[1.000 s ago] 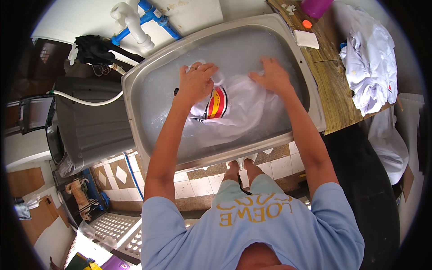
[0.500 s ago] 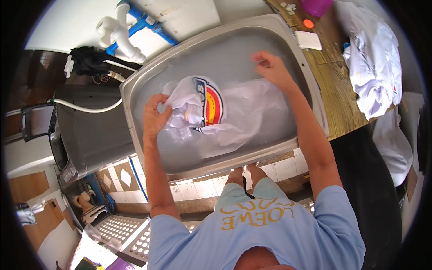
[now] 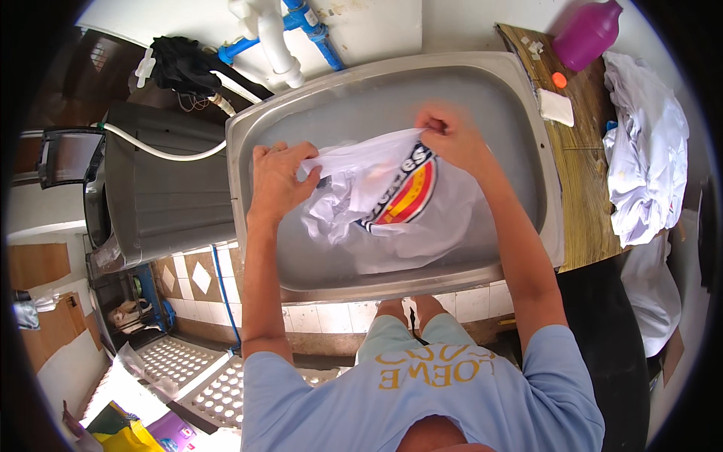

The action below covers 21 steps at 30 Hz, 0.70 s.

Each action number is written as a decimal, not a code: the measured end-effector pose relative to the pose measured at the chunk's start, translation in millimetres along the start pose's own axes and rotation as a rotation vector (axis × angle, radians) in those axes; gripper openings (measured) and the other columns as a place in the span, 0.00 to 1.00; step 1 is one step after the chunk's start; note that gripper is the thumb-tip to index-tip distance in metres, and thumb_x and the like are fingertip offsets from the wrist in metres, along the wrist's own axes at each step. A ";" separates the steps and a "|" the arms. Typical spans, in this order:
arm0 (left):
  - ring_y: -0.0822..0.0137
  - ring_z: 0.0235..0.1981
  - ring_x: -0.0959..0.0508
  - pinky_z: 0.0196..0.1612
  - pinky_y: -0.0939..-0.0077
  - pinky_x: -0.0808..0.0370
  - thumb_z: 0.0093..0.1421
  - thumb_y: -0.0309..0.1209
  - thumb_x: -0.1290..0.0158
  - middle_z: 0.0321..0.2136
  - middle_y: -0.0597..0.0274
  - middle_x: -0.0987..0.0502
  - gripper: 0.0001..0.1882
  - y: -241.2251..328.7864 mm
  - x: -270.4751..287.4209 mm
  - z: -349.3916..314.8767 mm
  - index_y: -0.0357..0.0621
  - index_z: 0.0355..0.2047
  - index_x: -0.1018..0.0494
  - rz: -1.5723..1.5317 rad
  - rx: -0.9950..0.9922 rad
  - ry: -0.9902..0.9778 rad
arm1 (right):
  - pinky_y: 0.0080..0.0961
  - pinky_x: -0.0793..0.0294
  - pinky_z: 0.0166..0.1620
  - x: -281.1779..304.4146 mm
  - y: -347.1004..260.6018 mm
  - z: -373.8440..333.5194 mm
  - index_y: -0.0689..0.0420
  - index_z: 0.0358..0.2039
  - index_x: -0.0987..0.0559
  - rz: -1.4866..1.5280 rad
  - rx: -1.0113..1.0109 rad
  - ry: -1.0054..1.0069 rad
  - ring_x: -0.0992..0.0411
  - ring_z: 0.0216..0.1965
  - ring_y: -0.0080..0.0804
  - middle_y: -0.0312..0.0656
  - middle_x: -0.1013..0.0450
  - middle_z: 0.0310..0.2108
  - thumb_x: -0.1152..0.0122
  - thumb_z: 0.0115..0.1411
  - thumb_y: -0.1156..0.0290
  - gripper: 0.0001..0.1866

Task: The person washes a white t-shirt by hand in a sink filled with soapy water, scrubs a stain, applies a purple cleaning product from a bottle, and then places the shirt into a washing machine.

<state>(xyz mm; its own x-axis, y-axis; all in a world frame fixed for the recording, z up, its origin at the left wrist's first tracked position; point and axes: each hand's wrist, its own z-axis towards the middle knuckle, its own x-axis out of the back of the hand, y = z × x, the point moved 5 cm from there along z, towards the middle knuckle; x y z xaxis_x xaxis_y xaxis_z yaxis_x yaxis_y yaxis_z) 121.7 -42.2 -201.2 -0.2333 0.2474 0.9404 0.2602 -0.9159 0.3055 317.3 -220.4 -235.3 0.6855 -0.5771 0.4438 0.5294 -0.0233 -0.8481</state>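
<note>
A wet white shirt (image 3: 339, 203) with a red, yellow and dark blue print lies partly under cloudy water in a grey metal sink (image 3: 248, 105). My left hand (image 3: 285, 181) pinches the cloth at its left end. At the other end, my right hand (image 3: 450, 134) is closed on the shirt's upper edge, its fingers smeared by motion. Between both hands that edge is stretched in a band, lifted out of the water. Lower folds of the shirt spread below the surface toward me.
A wooden counter (image 3: 584, 177) adjoins the sink on the right, bearing a white bar (image 3: 556, 107), an orange cap (image 3: 559, 80), a purple bottle (image 3: 587, 36) and white clothes (image 3: 648, 151). Pipes (image 3: 275, 45) rise behind the sink. A grey machine (image 3: 166, 188) stands at left.
My right hand, empty before, has come down to the shirt and taken hold of its edge. The cloth is now lifted and stretched between my hands. The whole view has shifted a little.
</note>
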 end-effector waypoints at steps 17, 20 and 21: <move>0.63 0.32 0.29 0.47 0.61 0.43 0.44 0.28 0.47 0.25 0.67 0.24 0.11 10.0 -48.1 -24.6 0.51 0.31 0.24 -0.079 -0.097 0.056 | 0.31 0.29 0.37 -40.4 53.7 -24.6 0.63 0.34 0.25 -0.487 -0.168 -0.129 0.28 0.33 0.47 0.51 0.26 0.32 0.41 0.48 0.70 0.13; 0.62 0.28 0.28 0.46 0.63 0.41 0.43 0.29 0.46 0.21 0.64 0.26 0.08 10.5 -52.5 -28.2 0.48 0.27 0.27 -0.134 -0.120 -0.081 | 0.36 0.29 0.40 -50.5 67.5 -17.5 0.58 0.36 0.23 -0.537 -0.190 -0.415 0.28 0.39 0.50 0.50 0.25 0.36 0.43 0.47 0.67 0.15; 0.61 0.26 0.29 0.45 0.64 0.40 0.43 0.30 0.46 0.20 0.63 0.27 0.07 12.4 -54.0 -29.4 0.48 0.26 0.27 -0.141 -0.129 -0.121 | 0.36 0.28 0.41 -47.6 76.7 -13.7 0.58 0.37 0.23 -0.492 -0.201 -0.478 0.27 0.39 0.50 0.50 0.25 0.36 0.43 0.47 0.67 0.16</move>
<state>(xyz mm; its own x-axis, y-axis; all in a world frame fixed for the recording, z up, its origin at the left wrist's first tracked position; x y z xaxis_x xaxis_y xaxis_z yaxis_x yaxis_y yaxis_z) 110.0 -76.2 -252.6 -0.1430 0.4044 0.9033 0.1089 -0.9007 0.4205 318.5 -206.0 -325.5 0.5591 -0.0409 0.8281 0.7630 -0.3653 -0.5333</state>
